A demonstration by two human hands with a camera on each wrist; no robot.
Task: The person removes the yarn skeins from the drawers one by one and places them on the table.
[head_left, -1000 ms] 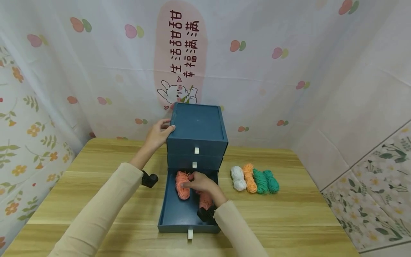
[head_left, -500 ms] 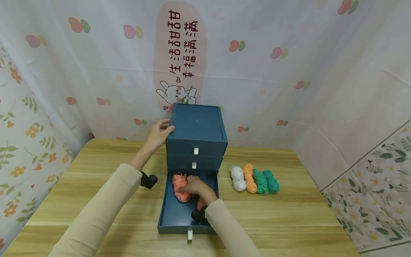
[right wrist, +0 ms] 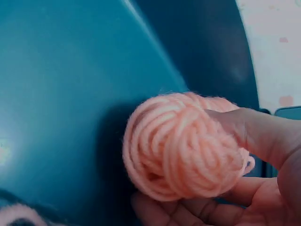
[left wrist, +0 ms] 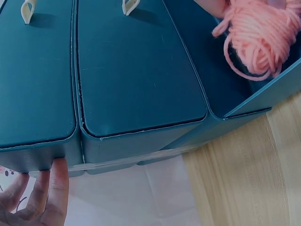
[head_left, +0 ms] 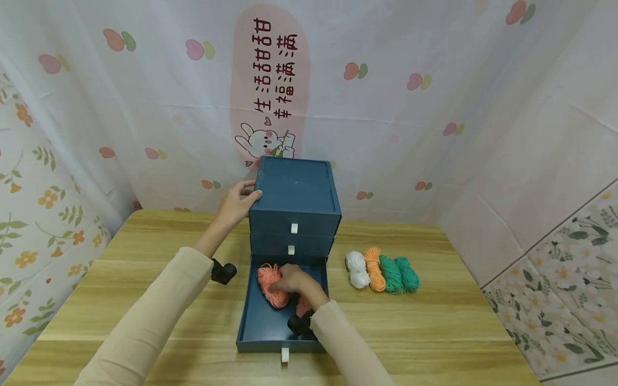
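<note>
In the head view my left hand rests at the upper left side of a dark blue drawer cabinet. Its fingertips touch the cabinet wall in the left wrist view, fairly straight. The bottom drawer is pulled out. Inside it my right hand grips a skein of coral-pink yarn, thumb on one side and fingers beneath, as the right wrist view shows. A second coral skein lies in the drawer to the right, partly hidden under my right wrist.
Right of the cabinet on the wooden table lie a white skein, an orange skein and two green skeins in a row. The two upper drawers are closed, with white pull tabs. A patterned curtain hangs behind.
My right hand has moved a little left in the drawer and now holds the left coral skein, which has shifted left and turned slightly. The left hand stays put.
</note>
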